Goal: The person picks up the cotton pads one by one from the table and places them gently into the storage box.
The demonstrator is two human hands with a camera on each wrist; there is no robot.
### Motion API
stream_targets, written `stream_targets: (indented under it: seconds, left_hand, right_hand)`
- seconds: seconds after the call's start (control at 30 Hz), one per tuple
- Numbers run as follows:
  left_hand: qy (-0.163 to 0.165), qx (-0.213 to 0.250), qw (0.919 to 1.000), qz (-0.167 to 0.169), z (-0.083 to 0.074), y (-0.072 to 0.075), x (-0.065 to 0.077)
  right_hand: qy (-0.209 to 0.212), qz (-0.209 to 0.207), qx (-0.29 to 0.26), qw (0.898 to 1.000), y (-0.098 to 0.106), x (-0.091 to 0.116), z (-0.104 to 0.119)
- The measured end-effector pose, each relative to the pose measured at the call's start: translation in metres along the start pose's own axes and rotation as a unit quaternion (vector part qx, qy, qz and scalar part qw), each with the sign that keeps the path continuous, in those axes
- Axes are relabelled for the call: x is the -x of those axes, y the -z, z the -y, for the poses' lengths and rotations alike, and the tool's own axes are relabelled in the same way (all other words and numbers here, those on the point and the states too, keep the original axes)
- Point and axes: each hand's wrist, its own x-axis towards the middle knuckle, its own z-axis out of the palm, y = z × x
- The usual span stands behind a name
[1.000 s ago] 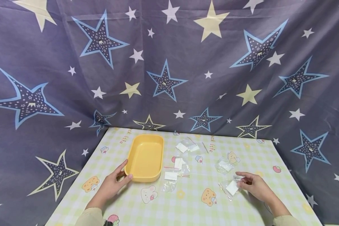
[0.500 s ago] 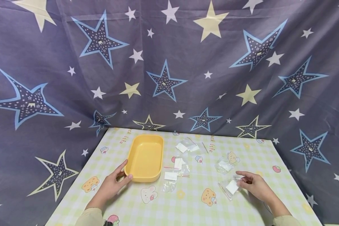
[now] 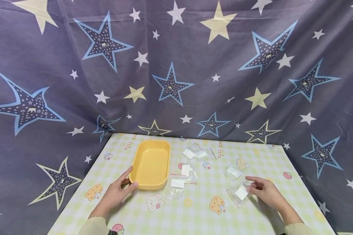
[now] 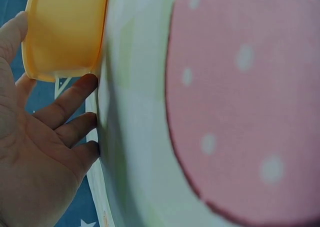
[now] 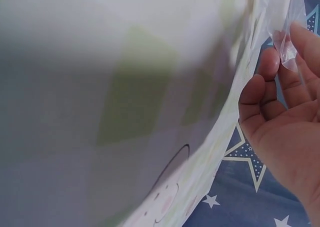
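Note:
In the head view, my left hand (image 3: 116, 192) holds the near left corner of a yellow plastic tray (image 3: 150, 168), its thumb at the near rim and its fingers along the left side. The left wrist view shows that hand (image 4: 45, 137) with fingertips by the tray's edge (image 4: 65, 34). On the right, my right hand (image 3: 266, 193) pinches the corner of a small clear zip bag (image 3: 241, 193) with a white square piece inside. Seen from the right wrist, thumb and fingers grip the clear plastic (image 5: 289, 49); the bag's far part is out of that view.
Just beyond the held bag lies another clear bag (image 3: 233, 172). Several more bags with white pieces (image 3: 177, 183) are spread right of the tray, some overlapping. A checked, cartoon-printed cloth (image 3: 164, 222) covers the table; a star-patterned curtain (image 3: 176, 81) hangs behind it.
The bag in my right hand has tilted and shifted very slightly. My left hand and the tray stay where they were.

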Motion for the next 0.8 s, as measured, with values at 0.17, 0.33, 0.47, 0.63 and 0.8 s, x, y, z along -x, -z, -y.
stream_targets:
  seconds: [0.17, 0.33, 0.47, 0.63, 0.8]
  left_hand:
    - [0.002, 0.002, 1.0, 0.001, 0.0, 0.001, 0.001]
    - [0.002, 0.003, 1.0, 0.001, 0.0, 0.0, 0.001]
    - [0.004, 0.002, 1.0, 0.003, 0.001, 0.0, 0.001]
    - [0.006, 0.001, 1.0, 0.004, 0.0, 0.001, 0.001]
    - [0.005, 0.001, 1.0, 0.005, 0.001, 0.001, 0.0]
  right_hand:
    - [0.004, -0.004, 0.0, 1.0, 0.001, -0.001, 0.002]
    - [-0.003, -0.006, 0.006, 1.0, 0.002, -0.002, 0.006]
    - [-0.002, -0.009, 0.014, 1.0, 0.001, -0.003, 0.01]
    - [0.003, -0.016, 0.029, 0.999, 0.001, -0.005, 0.014]
    - [0.014, -0.016, 0.03, 0.999, 0.002, -0.007, 0.017]
